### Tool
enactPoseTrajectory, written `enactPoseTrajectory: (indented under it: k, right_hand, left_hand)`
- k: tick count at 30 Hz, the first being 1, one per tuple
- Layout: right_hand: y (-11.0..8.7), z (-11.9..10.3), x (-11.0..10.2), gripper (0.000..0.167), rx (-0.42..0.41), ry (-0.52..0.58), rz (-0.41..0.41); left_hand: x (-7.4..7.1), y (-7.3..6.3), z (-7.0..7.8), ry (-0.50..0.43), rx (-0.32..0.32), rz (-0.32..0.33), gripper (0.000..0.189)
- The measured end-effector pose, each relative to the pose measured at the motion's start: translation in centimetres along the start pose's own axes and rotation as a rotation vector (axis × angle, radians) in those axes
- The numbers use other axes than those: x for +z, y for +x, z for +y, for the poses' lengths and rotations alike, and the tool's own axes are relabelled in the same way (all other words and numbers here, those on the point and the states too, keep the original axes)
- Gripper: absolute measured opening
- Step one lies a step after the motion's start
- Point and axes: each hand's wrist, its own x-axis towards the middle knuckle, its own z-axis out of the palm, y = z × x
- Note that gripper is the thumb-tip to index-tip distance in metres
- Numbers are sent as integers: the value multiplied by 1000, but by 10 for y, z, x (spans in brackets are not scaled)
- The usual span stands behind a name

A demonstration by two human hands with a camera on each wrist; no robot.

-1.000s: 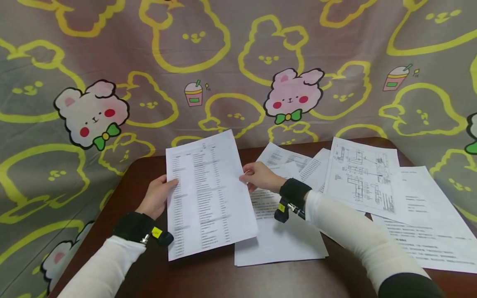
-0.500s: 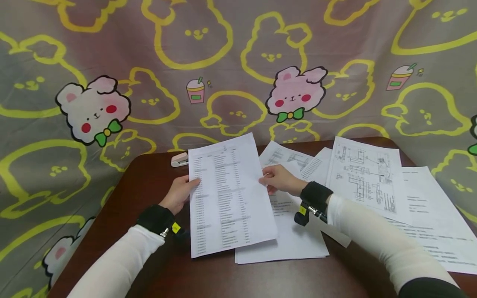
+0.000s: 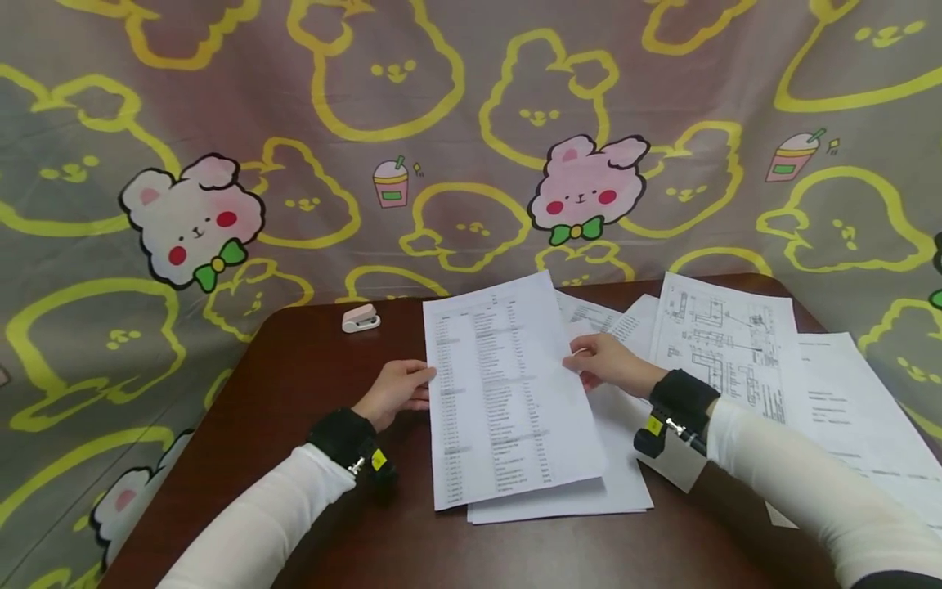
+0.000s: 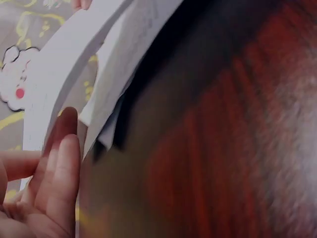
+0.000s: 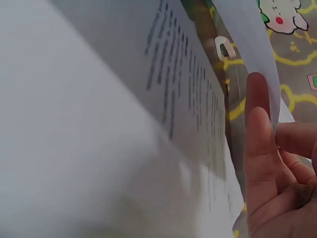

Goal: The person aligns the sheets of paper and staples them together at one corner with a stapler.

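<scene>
A printed sheet of paper [image 3: 508,393] with columns of text is held up, tilted, over a stack of papers [image 3: 559,511]. At its left edge, my left hand [image 3: 397,391] pinches it between thumb and fingers; the left wrist view shows these fingers [image 4: 67,168] behind the sheet. My right hand [image 3: 607,364] pinches the opposite edge, with the thumb in front and fingers [image 5: 260,144] behind in the right wrist view. The held sheet hides most of the stack's printed top page. Whether it is one sheet or several, I cannot tell.
A pink and white stapler [image 3: 361,318] lies at the back left of the dark brown table [image 3: 294,360]. To the right, a technical drawing [image 3: 724,343] overlaps more printed pages [image 3: 861,409]. A patterned curtain [image 3: 456,98] hangs behind the table.
Both hands have carried the held sheet rightward until it lies over the stack. The stapler, hidden behind the sheet at first, is now fully visible. The left fingers have shifted on the edge.
</scene>
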Motion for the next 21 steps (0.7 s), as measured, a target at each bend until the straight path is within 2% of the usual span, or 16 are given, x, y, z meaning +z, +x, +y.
enactPoseTrajectory:
  k: [5, 9, 16, 21]
  right_hand:
    - [-13, 12, -9, 43, 10, -8, 6]
    - [-22, 21, -13, 39, -3, -17, -13]
    - [-32, 30, -17, 23, -23, -45, -38]
    - [-34, 31, -16, 21, -16, -141, -20]
  left_hand:
    - [16, 2, -2, 20, 5, -28, 29]
    - [25, 4, -2, 77, 18, -50, 29]
    - [32, 5, -2, 201, 39, -103, 26]
    - [37, 7, -4, 278, 57, -104, 22]
